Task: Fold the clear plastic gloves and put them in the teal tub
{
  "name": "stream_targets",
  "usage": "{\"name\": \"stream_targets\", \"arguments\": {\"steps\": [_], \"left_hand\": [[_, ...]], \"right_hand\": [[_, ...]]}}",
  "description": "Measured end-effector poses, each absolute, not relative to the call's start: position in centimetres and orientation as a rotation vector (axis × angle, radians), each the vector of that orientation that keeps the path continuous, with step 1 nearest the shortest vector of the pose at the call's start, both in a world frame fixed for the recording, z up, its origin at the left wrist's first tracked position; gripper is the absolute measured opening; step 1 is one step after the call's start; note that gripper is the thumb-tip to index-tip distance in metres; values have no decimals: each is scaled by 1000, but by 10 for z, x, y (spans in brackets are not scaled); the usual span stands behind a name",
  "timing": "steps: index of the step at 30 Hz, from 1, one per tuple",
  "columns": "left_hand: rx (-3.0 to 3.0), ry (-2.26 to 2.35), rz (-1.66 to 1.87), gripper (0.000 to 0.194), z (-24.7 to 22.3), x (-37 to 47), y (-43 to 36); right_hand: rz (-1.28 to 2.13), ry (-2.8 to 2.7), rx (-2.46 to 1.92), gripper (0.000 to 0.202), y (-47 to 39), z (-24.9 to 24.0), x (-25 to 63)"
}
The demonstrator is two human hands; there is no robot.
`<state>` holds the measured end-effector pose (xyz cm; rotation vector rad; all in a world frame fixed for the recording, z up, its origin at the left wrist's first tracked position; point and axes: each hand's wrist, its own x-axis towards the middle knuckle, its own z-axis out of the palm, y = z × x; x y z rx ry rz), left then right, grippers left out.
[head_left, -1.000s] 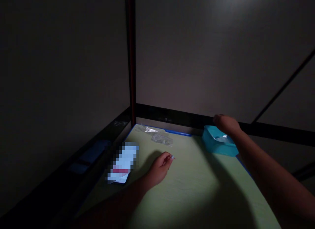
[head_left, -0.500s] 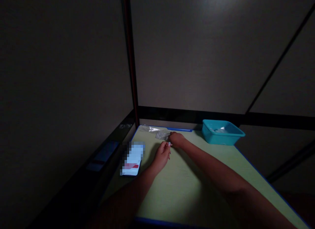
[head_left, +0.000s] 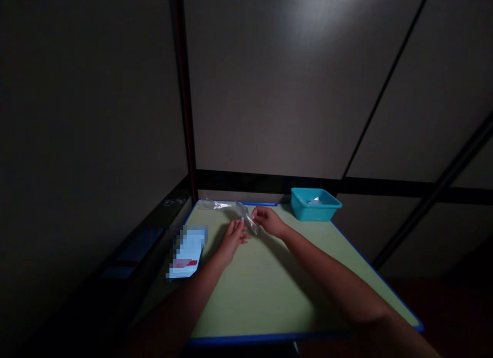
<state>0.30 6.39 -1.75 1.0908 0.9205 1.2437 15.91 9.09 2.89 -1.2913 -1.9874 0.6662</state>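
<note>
A clear plastic bag (head_left: 249, 220) is raised at the back of the green table (head_left: 265, 296), between my two hands. My right hand (head_left: 266, 220) is closed, its fingertips pinching the bag's right side. Just left of and below the bag is my left hand (head_left: 233, 239), its fingers partly spread; whether something small sits at its fingertips is too dark to tell. Another clear plastic piece (head_left: 215, 205) lies flat along the back left edge.
A lit phone (head_left: 188, 252) rests at the table's left side, partly pixelated. At the back right stands a turquoise basket (head_left: 316, 212) with clear plastic inside. Dark walls rise behind and to the left.
The plastic bag has been lifted from the table by my right hand and now hangs between the hands. My left hand's fingers have spread more. The camera view has turned slightly right.
</note>
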Motion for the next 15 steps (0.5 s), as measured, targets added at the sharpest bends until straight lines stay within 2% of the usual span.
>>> {"name": "stream_targets", "arguments": {"steps": [5, 7, 10, 15], "left_hand": [[1156, 775, 1112, 53, -20, 12, 50], [1215, 727, 1080, 57, -25, 15, 48], [1306, 683, 1088, 54, -28, 17, 51], [1379, 834, 1218, 40, -20, 9, 57]], "right_hand": [[896, -1910, -996, 34, 48, 11, 169], [1200, -1687, -772, 35, 39, 0, 170], [1433, -1575, -641, 37, 32, -9, 169], [1345, -1470, -701, 38, 32, -5, 173]]}}
